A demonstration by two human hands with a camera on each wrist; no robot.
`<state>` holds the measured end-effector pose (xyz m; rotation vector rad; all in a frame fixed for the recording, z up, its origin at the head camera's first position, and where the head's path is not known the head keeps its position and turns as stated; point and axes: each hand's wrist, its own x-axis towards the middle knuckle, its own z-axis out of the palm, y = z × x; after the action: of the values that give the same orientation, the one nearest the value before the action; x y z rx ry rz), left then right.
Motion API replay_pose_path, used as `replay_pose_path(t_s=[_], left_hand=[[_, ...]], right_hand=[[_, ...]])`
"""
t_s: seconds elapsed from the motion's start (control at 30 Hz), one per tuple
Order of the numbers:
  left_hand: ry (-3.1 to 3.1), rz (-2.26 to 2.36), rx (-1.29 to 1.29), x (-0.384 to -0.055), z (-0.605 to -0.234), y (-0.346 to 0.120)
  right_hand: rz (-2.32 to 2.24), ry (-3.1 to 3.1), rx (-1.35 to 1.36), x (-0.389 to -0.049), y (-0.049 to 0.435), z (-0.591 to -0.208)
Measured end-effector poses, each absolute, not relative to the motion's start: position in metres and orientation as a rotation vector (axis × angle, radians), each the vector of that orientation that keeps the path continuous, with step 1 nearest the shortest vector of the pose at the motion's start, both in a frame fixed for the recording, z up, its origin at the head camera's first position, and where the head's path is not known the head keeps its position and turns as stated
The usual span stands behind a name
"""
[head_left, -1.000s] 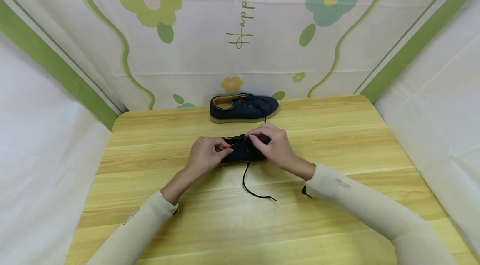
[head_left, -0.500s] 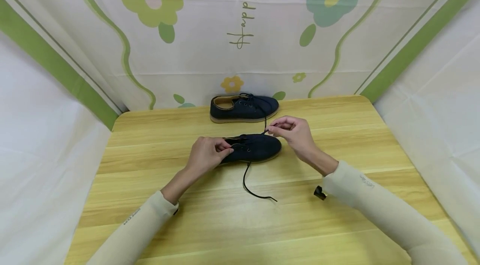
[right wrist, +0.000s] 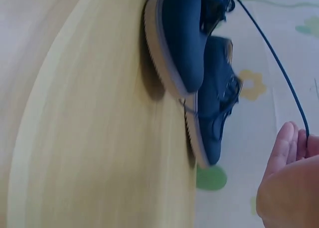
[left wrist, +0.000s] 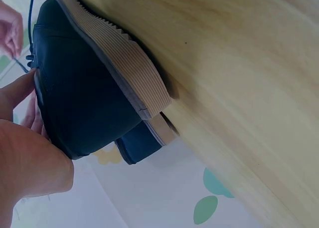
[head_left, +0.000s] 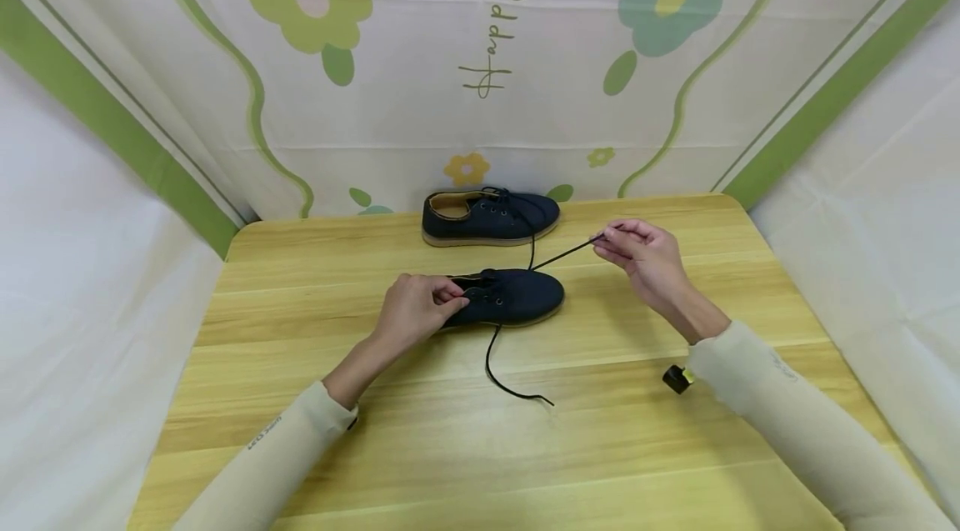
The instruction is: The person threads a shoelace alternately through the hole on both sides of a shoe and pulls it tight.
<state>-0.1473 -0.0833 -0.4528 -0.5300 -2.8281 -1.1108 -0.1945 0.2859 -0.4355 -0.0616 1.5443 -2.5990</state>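
Observation:
A dark navy lace-up shoe (head_left: 525, 296) lies on the table with its toe to the right. My left hand (head_left: 414, 310) pinches the near edge of its opening by the eyelets and covers the heel. In the left wrist view the thumb (left wrist: 19, 91) presses on the shoe's edge. Up to the right of the toe, my right hand (head_left: 648, 260) pinches a black shoelace (head_left: 566, 253) between thumb and fingers. That lace runs taut and slanting back to the shoe; the right wrist view also shows the shoelace (right wrist: 276, 61) stretched out to the fingers.
A second navy shoe (head_left: 491, 218), laced, stands behind at the table's back edge by the printed curtain (head_left: 390, 114). Another loose lace end (head_left: 510, 388) trails toward the front of the wooden table (head_left: 420, 448). A small black device (head_left: 677, 379) shows at the right cuff.
My right hand has moved from the eyelets out to the right and back, drawing the shoelace out with it. The left hand keeps its place on the shoe.

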Motion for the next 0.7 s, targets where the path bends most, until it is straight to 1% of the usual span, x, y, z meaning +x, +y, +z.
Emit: replay_pose_path(t_s=[0.27, 0.7], left_hand=[[-2.805, -1.08, -0.55, -0.148, -0.456, -0.084], [-2.8, -1.08, -0.566, -0.147, -0.456, -0.084]], right_hand=[[-2.693, 1.446, 0.011, -0.199, 0.314, -0.444], [-2.77, 1.336, 0.2, -0.204, 0.36, -0.455]])
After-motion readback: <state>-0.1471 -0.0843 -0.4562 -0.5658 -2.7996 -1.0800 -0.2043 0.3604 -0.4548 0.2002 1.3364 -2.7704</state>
